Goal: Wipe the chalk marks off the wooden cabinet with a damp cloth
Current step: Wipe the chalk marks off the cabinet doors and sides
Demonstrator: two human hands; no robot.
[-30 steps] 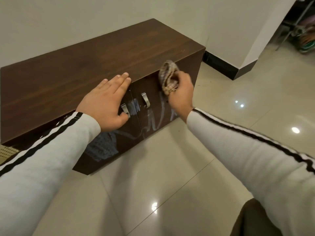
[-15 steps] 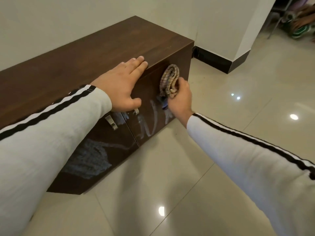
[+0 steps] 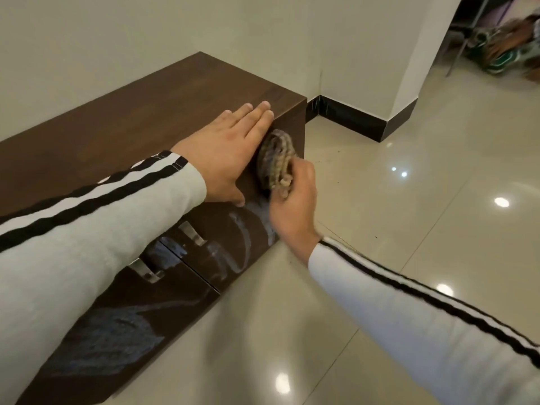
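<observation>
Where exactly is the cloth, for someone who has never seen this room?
Find the long dark wooden cabinet against the wall and follow its front to the right-hand end, just under the top edge. There the right hand grips the cloth against the door, beside the flat left hand. It is the only tan, woven, bunched thing among smooth dark wood and pale chalk marks.

Head view looks forward and down (close) along the cabinet (image 3: 140,135) front.
</observation>
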